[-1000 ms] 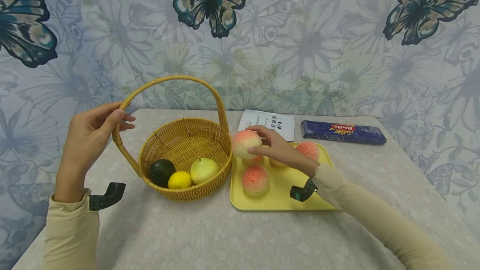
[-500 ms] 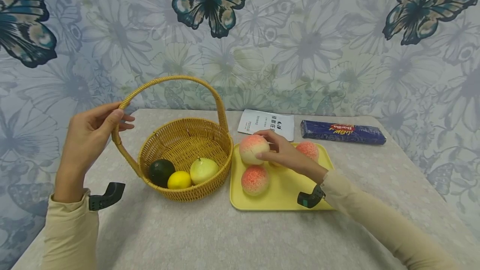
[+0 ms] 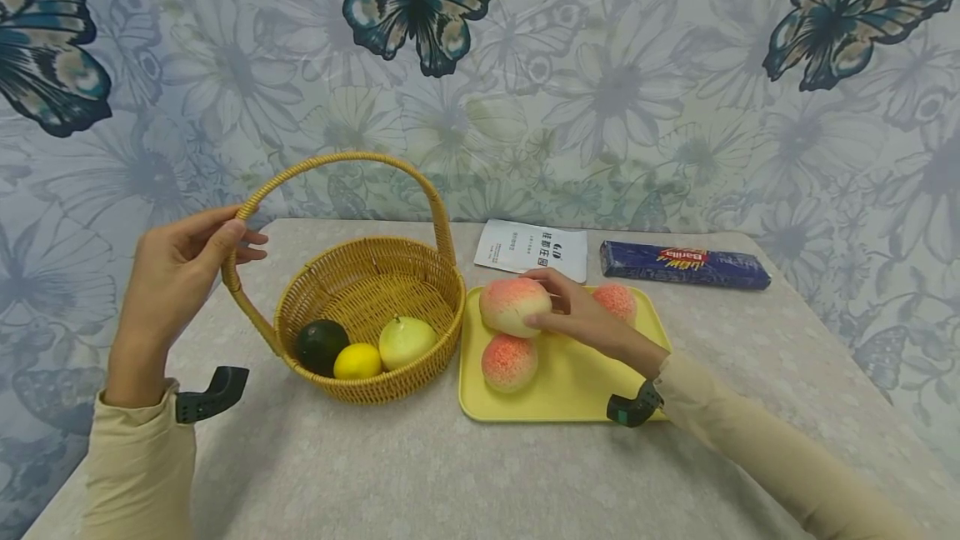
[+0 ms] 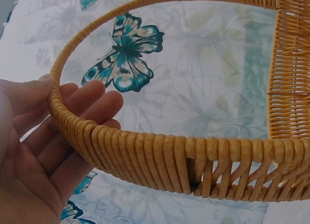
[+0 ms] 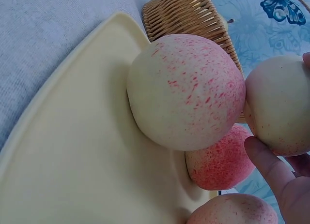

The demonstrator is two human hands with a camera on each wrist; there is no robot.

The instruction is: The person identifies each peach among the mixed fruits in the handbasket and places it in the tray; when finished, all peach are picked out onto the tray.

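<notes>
Peach (image 3: 514,305) gripped by R hand (image 3: 581,315) over tray (image 3: 570,390); L hand (image 3: 176,273) grips basket handle (image 3: 255,202).

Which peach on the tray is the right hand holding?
The rear-left peach nearest the basket: the right hand grips it. The front peach and the back-right peach lie untouched on the yellow tray.

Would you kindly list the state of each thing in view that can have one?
Left hand: grips the basket handle.
Right hand: holds a peach above the yellow tray.
Basket: upright, holding three fruits.
Front peach: resting on the tray.
Back peach: on the tray.
Blue packet: lying flat.
White sachet: lying flat.
</notes>
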